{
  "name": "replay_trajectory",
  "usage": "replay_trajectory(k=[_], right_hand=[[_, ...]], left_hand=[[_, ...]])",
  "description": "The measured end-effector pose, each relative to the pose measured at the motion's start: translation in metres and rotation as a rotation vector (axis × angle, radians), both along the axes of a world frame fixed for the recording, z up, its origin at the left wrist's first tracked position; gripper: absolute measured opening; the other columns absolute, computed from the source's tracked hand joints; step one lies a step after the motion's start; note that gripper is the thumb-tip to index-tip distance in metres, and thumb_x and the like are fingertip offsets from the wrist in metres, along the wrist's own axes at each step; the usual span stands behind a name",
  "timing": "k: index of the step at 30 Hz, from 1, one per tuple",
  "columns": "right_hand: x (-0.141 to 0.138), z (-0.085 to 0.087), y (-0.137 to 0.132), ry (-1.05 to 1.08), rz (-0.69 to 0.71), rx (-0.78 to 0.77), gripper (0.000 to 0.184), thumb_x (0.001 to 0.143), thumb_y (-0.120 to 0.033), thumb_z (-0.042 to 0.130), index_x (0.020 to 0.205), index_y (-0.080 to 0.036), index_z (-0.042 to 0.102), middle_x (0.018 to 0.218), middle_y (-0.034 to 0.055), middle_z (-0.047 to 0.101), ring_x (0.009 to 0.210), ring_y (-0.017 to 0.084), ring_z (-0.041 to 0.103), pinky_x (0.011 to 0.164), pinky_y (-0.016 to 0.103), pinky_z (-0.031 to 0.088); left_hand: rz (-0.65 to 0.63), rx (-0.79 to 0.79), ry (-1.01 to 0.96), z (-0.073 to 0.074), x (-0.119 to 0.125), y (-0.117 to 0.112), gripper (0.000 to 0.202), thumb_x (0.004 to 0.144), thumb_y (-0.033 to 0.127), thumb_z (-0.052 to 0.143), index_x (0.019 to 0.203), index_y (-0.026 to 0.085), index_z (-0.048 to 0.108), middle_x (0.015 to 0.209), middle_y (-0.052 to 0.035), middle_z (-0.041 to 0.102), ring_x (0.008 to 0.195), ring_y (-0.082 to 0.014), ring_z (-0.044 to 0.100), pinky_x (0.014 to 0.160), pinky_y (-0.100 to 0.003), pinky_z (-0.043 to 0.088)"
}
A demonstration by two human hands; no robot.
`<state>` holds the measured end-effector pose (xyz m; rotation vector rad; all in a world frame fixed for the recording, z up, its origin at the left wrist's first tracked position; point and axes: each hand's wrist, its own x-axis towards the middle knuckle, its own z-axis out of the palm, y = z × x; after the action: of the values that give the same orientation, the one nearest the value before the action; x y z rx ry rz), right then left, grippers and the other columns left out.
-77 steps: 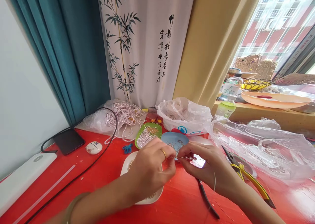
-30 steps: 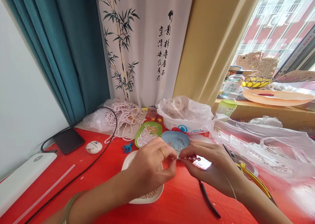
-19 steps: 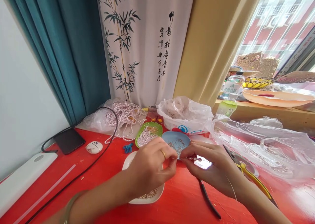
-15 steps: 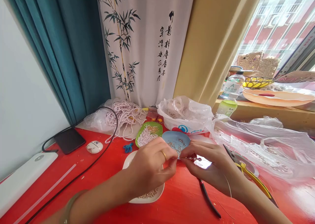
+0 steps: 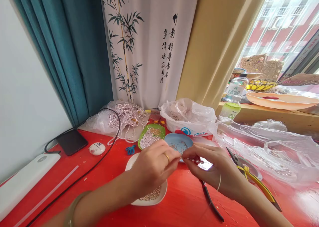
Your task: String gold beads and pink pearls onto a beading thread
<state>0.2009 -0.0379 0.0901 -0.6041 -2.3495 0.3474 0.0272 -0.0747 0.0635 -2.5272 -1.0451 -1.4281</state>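
Observation:
My left hand [image 5: 156,165], with a ring on one finger, is closed in a pinch, and its fingertips meet those of my other hand. What it pinches is too small to make out. My right hand [image 5: 216,164] is pinched shut on a small dark red beaded piece [image 5: 198,159], mostly covered by the fingers. A pale thread [image 5: 219,182] loops over the back of that hand. Below my left hand is a white dish [image 5: 163,197] with gold beads [image 5: 152,194]. Just beyond the fingertips lies a blue plate [image 5: 170,139] of small metallic bits.
A green dish [image 5: 162,130] holds pearly and gold beads. Yellow-handled pliers [image 5: 260,182] and a black-handled tool [image 5: 210,202] lie at right. Plastic bags [image 5: 264,147] and bead strands [image 5: 127,115] stand behind. A black cable [image 5: 99,160] crosses the left side beside a phone [image 5: 72,142].
The fingertips of both hands have come closer together. The thread loop at my right hand has shifted left. The whole view has moved slightly.

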Motion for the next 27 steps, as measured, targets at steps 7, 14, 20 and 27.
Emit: replay_trajectory(k=[7,14,20,27], right_hand=[[0.004,-0.002,0.003,0.023,-0.061,-0.138,0.008,0.075,-0.014,0.052,0.081,-0.018,0.057,0.062,-0.0006,0.060,0.056,0.012,0.055,0.053,0.024,0.045],[0.009,0.001,0.009,0.096,-0.076,-0.460,0.028,0.084,-0.036,0.045,0.072,-0.018,0.062,0.064,0.0027,0.064,0.058,0.013,0.056,0.053,0.024,0.044],[0.011,-0.004,0.014,0.200,-0.109,-0.561,0.043,0.087,-0.046,0.033,0.083,-0.015,0.062,0.059,0.0026,0.061,0.052,0.012,0.052,0.050,0.024,0.041],[0.008,0.003,0.007,0.213,-0.082,-0.614,0.049,0.085,-0.052,0.033,0.072,-0.014,0.061,0.055,0.0032,0.057,0.048,0.012,0.048,0.047,0.025,0.038]], left_hand=[[0.048,-0.252,-0.099,-0.001,-0.001,-0.001,0.020,0.081,0.018,0.050,0.097,0.016,0.061,0.072,-0.0039,0.061,0.068,-0.0139,0.052,0.063,-0.027,0.045],[-0.072,-0.888,-0.514,0.002,0.003,0.006,0.013,0.071,0.025,0.062,0.081,0.019,0.068,0.077,-0.0023,0.067,0.070,-0.0131,0.059,0.065,-0.024,0.045],[-0.172,-1.127,-0.689,0.000,0.003,0.013,0.017,0.060,0.022,0.070,0.074,0.014,0.068,0.068,-0.0041,0.068,0.068,-0.0151,0.062,0.069,-0.028,0.046],[-0.253,-1.305,-0.758,0.000,0.003,0.014,0.024,0.052,0.022,0.075,0.073,0.013,0.068,0.068,-0.0048,0.069,0.068,-0.0152,0.062,0.073,-0.032,0.046]])
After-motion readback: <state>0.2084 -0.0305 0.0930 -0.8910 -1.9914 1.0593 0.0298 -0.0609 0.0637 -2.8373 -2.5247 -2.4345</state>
